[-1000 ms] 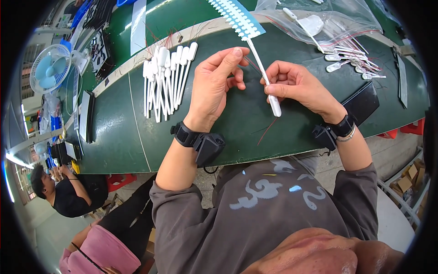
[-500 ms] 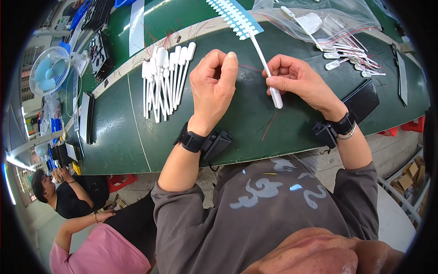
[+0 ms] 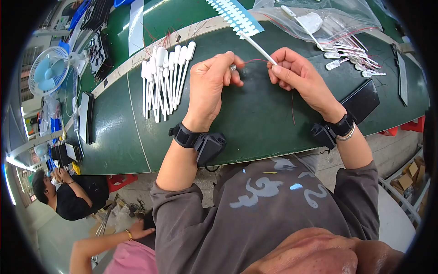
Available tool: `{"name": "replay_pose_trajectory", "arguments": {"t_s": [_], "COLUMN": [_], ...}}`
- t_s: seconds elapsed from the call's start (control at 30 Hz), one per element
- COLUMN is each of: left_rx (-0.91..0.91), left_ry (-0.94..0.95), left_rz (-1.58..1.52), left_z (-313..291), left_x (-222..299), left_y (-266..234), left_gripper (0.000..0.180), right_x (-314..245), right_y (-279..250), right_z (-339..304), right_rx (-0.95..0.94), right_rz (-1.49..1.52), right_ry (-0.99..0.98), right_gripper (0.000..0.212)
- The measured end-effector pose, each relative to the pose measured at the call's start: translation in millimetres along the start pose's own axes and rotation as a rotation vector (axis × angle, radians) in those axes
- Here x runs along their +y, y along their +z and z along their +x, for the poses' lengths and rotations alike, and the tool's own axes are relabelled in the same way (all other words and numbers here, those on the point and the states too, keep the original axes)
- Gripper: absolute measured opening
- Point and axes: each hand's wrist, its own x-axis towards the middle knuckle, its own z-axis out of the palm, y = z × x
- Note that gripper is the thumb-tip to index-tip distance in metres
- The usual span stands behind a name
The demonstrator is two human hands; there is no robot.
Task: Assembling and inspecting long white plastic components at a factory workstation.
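My right hand (image 3: 301, 77) pinches a white plastic stick (image 3: 258, 47) that slants up to the left. Its upper tip meets the lower edge of a light-blue sheet of white stickers (image 3: 238, 18), and its lower end is hidden in my fingers. A thin red wire (image 3: 293, 109) hangs below this hand. My left hand (image 3: 212, 80) is closed, thumb against fingers, with a small silvery piece (image 3: 233, 67) at the fingertips. Another length of red wire (image 3: 255, 60) runs from there to the stick by my right hand.
White paddle-ended sticks (image 3: 164, 82) lie in a fan left of my hands on the green table (image 3: 118, 132). A clear plastic bag (image 3: 337, 23) and more wired white pieces (image 3: 351, 59) lie right, near a black tray (image 3: 362, 102). Two other people sit at left.
The stick has tilted further left, and its paddle end no longer shows. My left hand has turned, revealing the silvery piece. A person in pink has shifted at lower left.
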Motion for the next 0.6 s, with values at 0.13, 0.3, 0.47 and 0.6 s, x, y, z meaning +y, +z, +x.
{"name": "replay_pose_trajectory", "arguments": {"t_s": [0.13, 0.3, 0.47, 0.6], "left_rx": [0.043, 0.032, -0.002, 0.038], "left_ry": [0.11, 0.081, 0.228, 0.258], "left_rz": [0.034, 0.03, 0.235, 0.274], "left_z": [2, 1, -5, -5], "left_x": [-2, 6, 0, 0], "left_y": [0, 4, 11, 9], "left_gripper": [0.034, 0.028, 0.021, 0.012], "right_x": [0, 1, 2, -1], "right_y": [0, -3, -4, -4], "right_z": [0, 0, 1, 1], "right_rx": [0.031, 0.035, 0.075, 0.076], "right_rz": [-0.018, 0.019, 0.086, 0.072], "right_ry": [-0.013, 0.0, 0.008, 0.026], "right_gripper": [0.017, 0.018, 0.019, 0.02]}}
